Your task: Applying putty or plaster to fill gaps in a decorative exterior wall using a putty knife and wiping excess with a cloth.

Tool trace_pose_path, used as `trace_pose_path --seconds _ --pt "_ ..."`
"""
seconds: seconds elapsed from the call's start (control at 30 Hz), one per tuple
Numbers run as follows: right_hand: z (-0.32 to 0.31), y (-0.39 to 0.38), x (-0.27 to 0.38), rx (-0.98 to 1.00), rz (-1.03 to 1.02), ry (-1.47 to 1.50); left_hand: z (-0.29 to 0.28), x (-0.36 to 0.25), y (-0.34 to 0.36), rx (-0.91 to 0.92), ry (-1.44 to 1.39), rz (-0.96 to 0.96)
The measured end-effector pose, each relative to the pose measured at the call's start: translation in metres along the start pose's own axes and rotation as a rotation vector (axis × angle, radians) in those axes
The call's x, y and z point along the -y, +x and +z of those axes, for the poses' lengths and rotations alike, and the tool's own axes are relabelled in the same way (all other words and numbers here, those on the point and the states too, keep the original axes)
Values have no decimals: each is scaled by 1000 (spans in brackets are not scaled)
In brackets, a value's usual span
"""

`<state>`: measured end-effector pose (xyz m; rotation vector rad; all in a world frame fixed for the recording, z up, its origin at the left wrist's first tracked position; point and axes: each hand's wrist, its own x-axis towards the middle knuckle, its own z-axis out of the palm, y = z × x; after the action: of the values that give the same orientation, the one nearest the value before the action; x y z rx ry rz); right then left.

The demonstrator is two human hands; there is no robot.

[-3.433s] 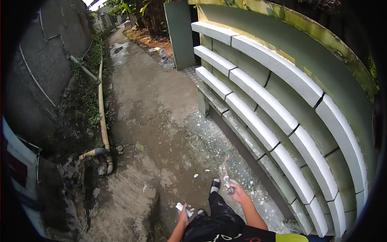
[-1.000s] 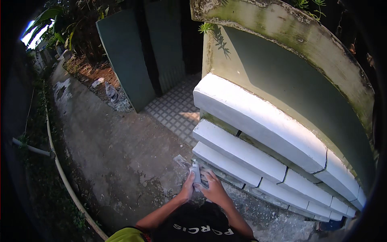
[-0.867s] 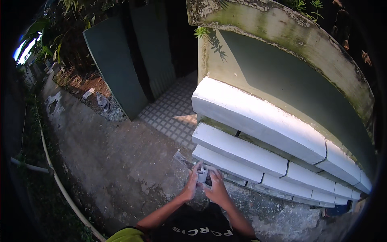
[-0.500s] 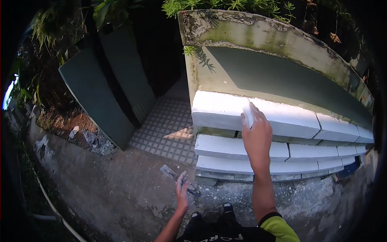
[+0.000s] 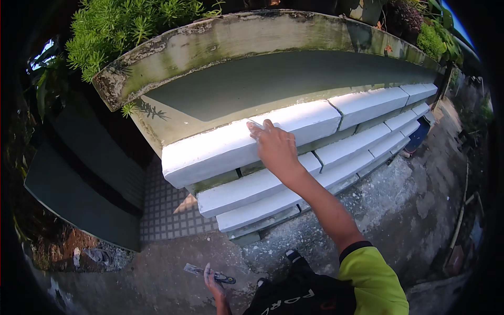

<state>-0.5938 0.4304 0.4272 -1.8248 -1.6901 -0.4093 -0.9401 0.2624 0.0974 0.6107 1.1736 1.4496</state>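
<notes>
My right hand [image 5: 277, 148] rests on the top white block [image 5: 210, 143] of a stepped ledge against the wall. Its fingers are closed around a thin, pale piece [image 5: 256, 124], mostly hidden by the fingers; its kind does not show. Low and to the left, my left hand [image 5: 212, 283] holds a putty knife [image 5: 226, 278] away from the ledge. The flat blade points left and the dark handle sticks out to the right of the fingers. White powder or paste marks both hands.
Lower white blocks [image 5: 247, 192] step down below the top row. A mossy planter rim [image 5: 262, 39] with green plants [image 5: 131, 31] overhangs the wall. At left stand a dark green panel [image 5: 79, 194] and a tiled floor [image 5: 170, 212]. Rough concrete [image 5: 157, 273] lies underfoot.
The view has turned to the right. My right hand has shifted from the block's front edge onto its top face, and its pale piece shows less. My left hand still holds the putty knife.
</notes>
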Motion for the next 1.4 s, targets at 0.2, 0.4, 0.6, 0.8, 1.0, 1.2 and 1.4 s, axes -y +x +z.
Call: trace_pose_path --seconds 0.2,0.4,0.6,0.8,1.0,1.2,1.4 --pt "-62 3 -155 -76 333 -241 5 -16 7 -190 23 -48" --pt "-16 14 -96 -183 388 -58 61 -1 37 -128 8 24" --pt "11 -7 -17 -51 41 -10 145 15 48 -38 -101 -7" --pt "-48 2 -141 -162 507 -172 134 17 41 -149 -129 59" --pt "-11 4 -38 2 233 -56 123 19 39 -140 -140 -22" --pt "4 -11 -2 63 -9 142 136 22 32 -126 -165 -50" --pt "-46 -18 -141 -129 337 86 82 40 19 -229 -161 -81"
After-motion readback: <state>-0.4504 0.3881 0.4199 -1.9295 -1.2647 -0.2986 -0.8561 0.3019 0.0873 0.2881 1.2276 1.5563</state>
